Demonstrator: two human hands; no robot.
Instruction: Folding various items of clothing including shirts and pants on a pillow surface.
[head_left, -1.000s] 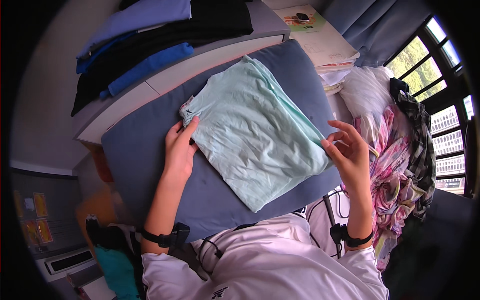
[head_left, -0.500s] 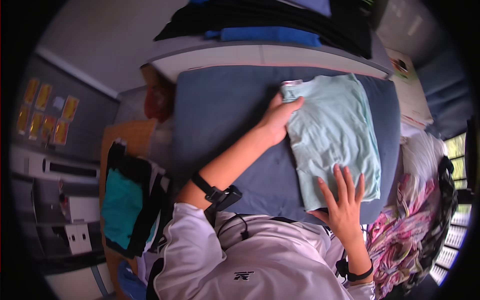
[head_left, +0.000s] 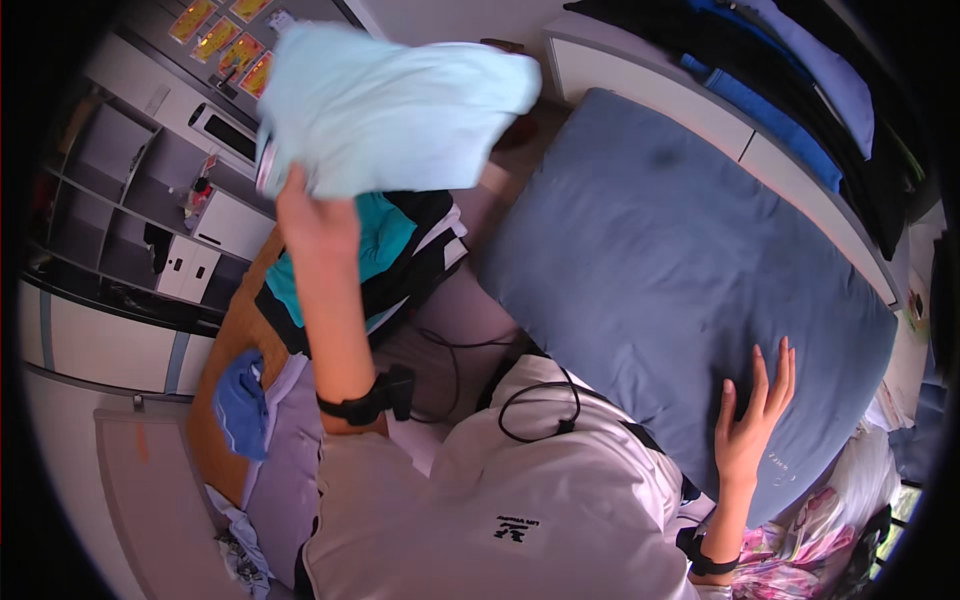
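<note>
A folded pale mint T-shirt (head_left: 390, 115) hangs in the air at the upper left, slightly blurred. My left hand (head_left: 315, 215) grips it by its near left corner, fingers closed on the cloth. Beneath it lies a stack of folded clothes (head_left: 385, 235), teal, black and white, partly hidden by my left arm and the shirt. My right hand (head_left: 752, 425) holds nothing; its fingers are spread above the near right part of a blue-grey cushion (head_left: 650, 250).
The clothes stack rests on a wooden surface (head_left: 215, 420) with a blue garment (head_left: 240, 405). Dark and blue clothes (head_left: 775, 110) lie on a white ledge behind the cushion. Shelves (head_left: 120, 170) stand at left. Pink patterned fabric (head_left: 800, 530) bunches at lower right. A black cable (head_left: 540, 390) crosses my front.
The mint shirt has left the cushion and moved left, lifted by my left hand. My right hand has come off the shirt. The view has turned toward the left.
</note>
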